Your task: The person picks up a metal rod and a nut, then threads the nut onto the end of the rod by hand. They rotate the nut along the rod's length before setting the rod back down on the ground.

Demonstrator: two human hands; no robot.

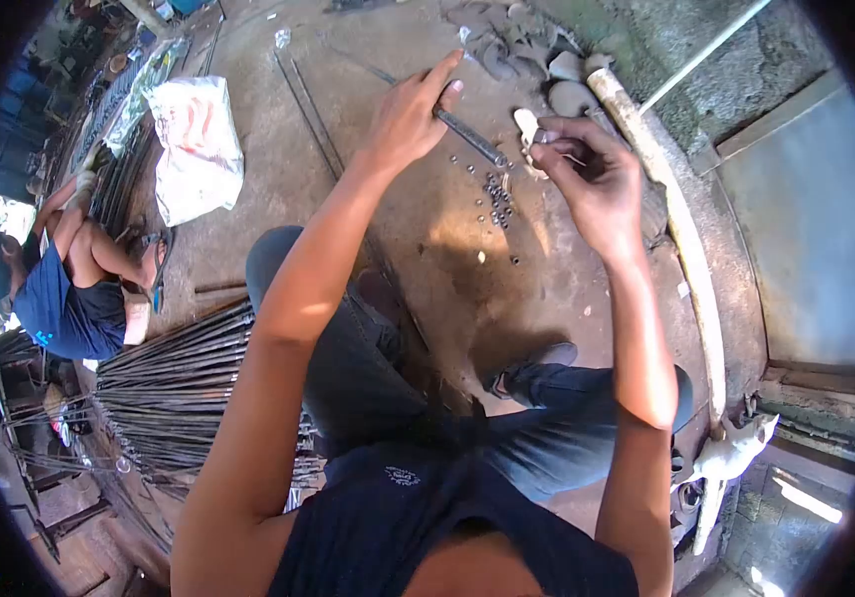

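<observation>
My left hand (416,117) is closed around a dark metal rod (472,138), whose near end points down and right toward my other hand. Thumb and fingers of my right hand (592,171) pinch together just right of the rod's end; what they hold is too small to make out. A pale, flat piece (526,126) shows beside these fingertips, and whether I hold it is unclear. Below the rod's end, several small dark rings (496,202) lie scattered on the floor.
Another person (74,284) sits at the far left, near a white sack (196,144). Many long rods (174,383) lie at the lower left. A long pale pole (681,229) curves along the right, beside a wall. Rounded grey pieces (572,98) lie at the top right.
</observation>
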